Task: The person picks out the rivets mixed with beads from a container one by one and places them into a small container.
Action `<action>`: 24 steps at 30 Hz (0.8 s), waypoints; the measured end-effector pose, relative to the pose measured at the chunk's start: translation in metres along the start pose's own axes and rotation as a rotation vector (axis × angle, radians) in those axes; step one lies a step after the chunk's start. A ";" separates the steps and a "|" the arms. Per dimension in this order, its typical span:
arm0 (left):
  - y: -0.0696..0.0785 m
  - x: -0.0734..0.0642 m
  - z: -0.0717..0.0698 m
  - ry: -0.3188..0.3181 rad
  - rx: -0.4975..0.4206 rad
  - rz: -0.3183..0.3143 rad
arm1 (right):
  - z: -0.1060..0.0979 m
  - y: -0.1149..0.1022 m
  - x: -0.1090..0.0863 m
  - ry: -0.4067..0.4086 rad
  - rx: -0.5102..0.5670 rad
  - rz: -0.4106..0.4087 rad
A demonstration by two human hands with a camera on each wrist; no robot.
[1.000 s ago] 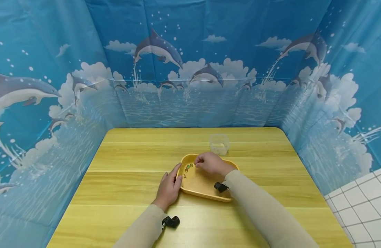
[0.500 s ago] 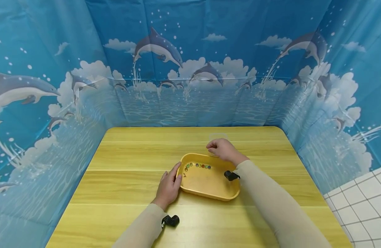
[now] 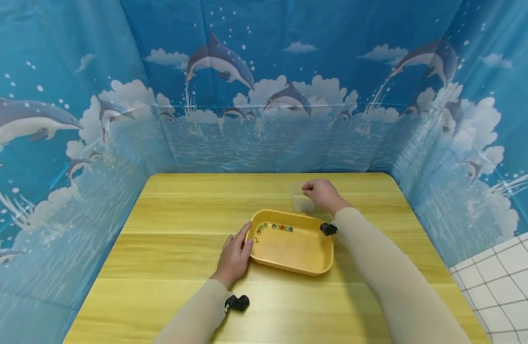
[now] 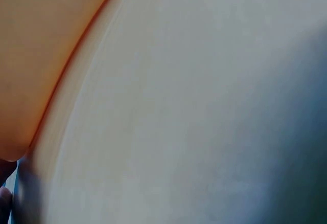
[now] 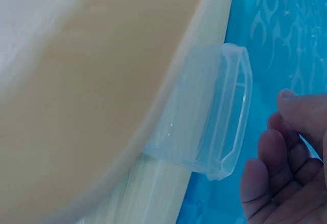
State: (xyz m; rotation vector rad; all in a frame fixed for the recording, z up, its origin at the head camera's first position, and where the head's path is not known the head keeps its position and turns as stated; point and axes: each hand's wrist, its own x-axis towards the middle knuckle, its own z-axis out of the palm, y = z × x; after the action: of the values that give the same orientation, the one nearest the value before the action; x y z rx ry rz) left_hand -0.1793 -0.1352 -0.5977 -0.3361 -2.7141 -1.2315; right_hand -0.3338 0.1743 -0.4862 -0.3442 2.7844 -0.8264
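Note:
A yellow-orange tray (image 3: pixel 290 265) sits on the wooden table. Several small coloured glass marbles (image 3: pixel 282 228) form a row along its far side, and others curve along its left side with a gap between. At the tray's left rim rests my left hand (image 3: pixel 234 258), fingers fairly straight. My right hand (image 3: pixel 324 195) is raised over a clear plastic container (image 3: pixel 302 204) behind the tray, its thumb and forefinger tips close together. Whether anything sits between those tips is hidden. In the right wrist view the same container (image 5: pixel 204 111) stands beside the curled fingers, with no marble visible in it.
The wooden table (image 3: pixel 178 210) extends around the tray on all sides. Behind and at the sides hangs a blue dolphin-print curtain (image 3: pixel 264 138). White wall tiles (image 3: pixel 504 282) show at the right.
My right hand has lifted from the tray's far-left part and moved back and right to the container. The row of marbles it covered is now visible. My left hand stays at the rim.

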 end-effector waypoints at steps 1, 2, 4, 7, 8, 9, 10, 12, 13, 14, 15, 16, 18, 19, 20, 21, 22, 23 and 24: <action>0.000 0.000 0.000 -0.002 -0.003 -0.001 | 0.000 0.001 0.001 -0.003 -0.005 0.001; 0.001 0.000 0.000 -0.003 -0.008 -0.002 | 0.000 0.001 0.002 -0.004 -0.005 0.003; 0.002 0.000 0.000 -0.005 -0.008 0.001 | 0.000 0.001 0.003 -0.004 -0.003 0.007; 0.002 0.001 -0.001 -0.004 -0.010 0.011 | 0.000 0.001 0.005 -0.005 0.008 0.016; 0.002 0.002 -0.001 -0.005 -0.008 0.011 | 0.000 0.001 0.006 -0.005 0.013 0.019; 0.003 0.002 -0.001 -0.006 -0.007 0.011 | 0.000 0.001 0.007 -0.006 0.020 0.022; 0.003 0.002 -0.002 -0.007 -0.009 0.011 | 0.000 0.001 0.008 -0.006 0.017 0.020; 0.003 0.002 -0.002 -0.010 -0.017 0.007 | 0.000 0.001 0.009 -0.005 0.015 0.019; 0.003 0.002 -0.003 -0.012 -0.016 0.006 | 0.000 0.001 0.010 -0.004 0.012 0.016; 0.003 0.002 -0.003 -0.012 -0.019 0.005 | 0.000 0.002 0.011 -0.004 0.006 0.014; 0.003 0.002 -0.003 -0.012 -0.020 0.005 | 0.000 0.001 0.011 -0.005 0.000 0.011; 0.003 0.001 -0.003 -0.011 -0.022 0.006 | 0.000 0.001 0.012 -0.006 -0.006 0.010; 0.003 0.001 -0.003 -0.011 -0.020 0.006 | 0.000 0.000 0.012 -0.010 -0.002 0.016; 0.003 0.001 -0.003 -0.013 -0.019 0.004 | 0.000 0.000 0.013 -0.013 0.000 0.019; 0.003 0.001 -0.003 -0.012 -0.020 0.003 | 0.000 0.000 0.013 -0.015 0.002 0.023; 0.003 0.000 -0.003 -0.014 -0.021 0.000 | 0.000 -0.001 0.013 -0.015 0.004 0.026; 0.003 0.000 -0.003 -0.015 -0.022 -0.002 | 0.000 -0.002 0.013 -0.015 0.007 0.028; 0.003 0.000 -0.003 -0.017 -0.023 -0.005 | 0.000 -0.002 0.013 -0.015 0.009 0.029; 0.003 0.000 -0.003 -0.018 -0.023 -0.006 | 0.000 -0.003 0.013 -0.014 0.012 0.029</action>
State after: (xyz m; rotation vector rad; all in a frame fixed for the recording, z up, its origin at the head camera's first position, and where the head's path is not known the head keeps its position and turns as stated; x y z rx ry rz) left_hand -0.1780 -0.1357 -0.5934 -0.3439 -2.7198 -1.2688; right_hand -0.3459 0.1684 -0.4862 -0.3050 2.7638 -0.8298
